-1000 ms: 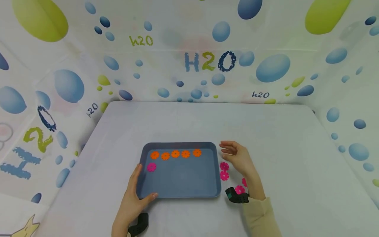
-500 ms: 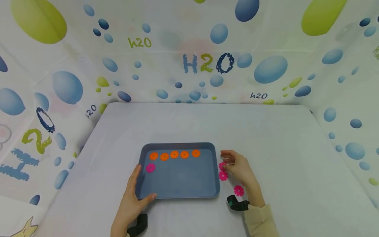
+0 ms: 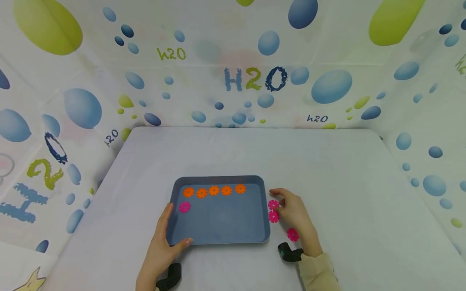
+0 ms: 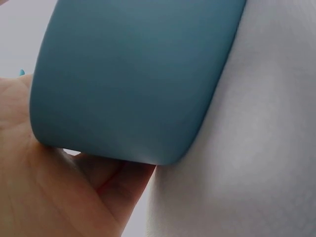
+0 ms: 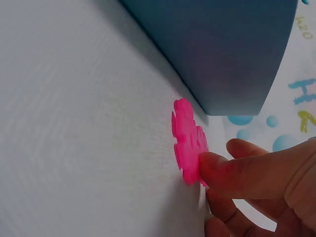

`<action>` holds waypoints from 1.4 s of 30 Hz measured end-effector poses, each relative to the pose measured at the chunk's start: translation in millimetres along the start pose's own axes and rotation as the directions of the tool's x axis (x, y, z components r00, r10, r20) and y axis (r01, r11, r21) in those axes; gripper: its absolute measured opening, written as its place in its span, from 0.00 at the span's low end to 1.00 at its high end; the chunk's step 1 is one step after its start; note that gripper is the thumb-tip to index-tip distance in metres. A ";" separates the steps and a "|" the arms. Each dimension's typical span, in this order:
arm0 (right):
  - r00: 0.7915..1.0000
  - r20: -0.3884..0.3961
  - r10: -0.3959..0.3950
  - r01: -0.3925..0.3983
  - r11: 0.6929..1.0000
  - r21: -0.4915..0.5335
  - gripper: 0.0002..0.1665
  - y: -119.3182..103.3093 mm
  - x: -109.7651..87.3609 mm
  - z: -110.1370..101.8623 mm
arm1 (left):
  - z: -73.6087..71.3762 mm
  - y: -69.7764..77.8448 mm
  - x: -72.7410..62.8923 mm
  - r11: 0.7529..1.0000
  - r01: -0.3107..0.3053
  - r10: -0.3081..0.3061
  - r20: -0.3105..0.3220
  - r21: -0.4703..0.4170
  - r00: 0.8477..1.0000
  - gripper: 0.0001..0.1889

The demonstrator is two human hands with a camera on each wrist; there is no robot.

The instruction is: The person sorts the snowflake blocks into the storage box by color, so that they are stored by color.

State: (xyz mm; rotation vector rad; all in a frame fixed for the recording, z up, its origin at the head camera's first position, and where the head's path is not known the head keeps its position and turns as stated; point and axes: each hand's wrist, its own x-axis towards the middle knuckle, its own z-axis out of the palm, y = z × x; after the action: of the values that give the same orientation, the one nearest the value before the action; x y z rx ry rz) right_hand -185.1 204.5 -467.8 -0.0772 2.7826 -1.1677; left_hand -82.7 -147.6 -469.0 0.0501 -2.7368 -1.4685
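Dim, diffuse light covers the surface (image 3: 251,153) in the head view, with soft shading along its left edge and a faint shadow by the tray (image 3: 229,228). The left wrist view is hazy, the tray dark beside a pale glow; in the right one, soft-edged shadows lie near the tray and right hand (image 5: 254,177).

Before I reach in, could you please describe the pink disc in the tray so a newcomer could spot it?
On the white table sits a blue-grey tray. Inside, just nearer the viewer than the leftmost of five orange flower-shaped discs, lies the pink flower-shaped disc. It is the only pink disc inside.
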 end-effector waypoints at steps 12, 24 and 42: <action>0.998 0.062 -0.029 0.038 0.987 -0.153 0.19 -9.7 1.3 -4.4 | -0.3 2.8 0.5 1.000 0.008 -0.008 0.010 0.000 1.000 0.57; 0.992 0.093 0.081 -0.068 0.989 -0.131 0.16 -5.6 2.7 -13.1 | -0.3 2.6 -0.3 1.000 0.017 -0.017 0.011 0.001 1.000 0.57; 0.967 0.178 0.181 -0.182 0.983 -0.014 0.09 6.4 6.2 -25.9 | -0.4 1.2 0.1 1.000 0.013 -0.013 0.019 -0.008 1.000 0.57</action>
State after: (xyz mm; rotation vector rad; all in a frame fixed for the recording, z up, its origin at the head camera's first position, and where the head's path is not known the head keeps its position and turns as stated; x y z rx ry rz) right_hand -194.7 226.7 -455.0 0.0691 2.5706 -1.0631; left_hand -82.8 -147.3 -467.7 0.0542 -2.7501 -1.4909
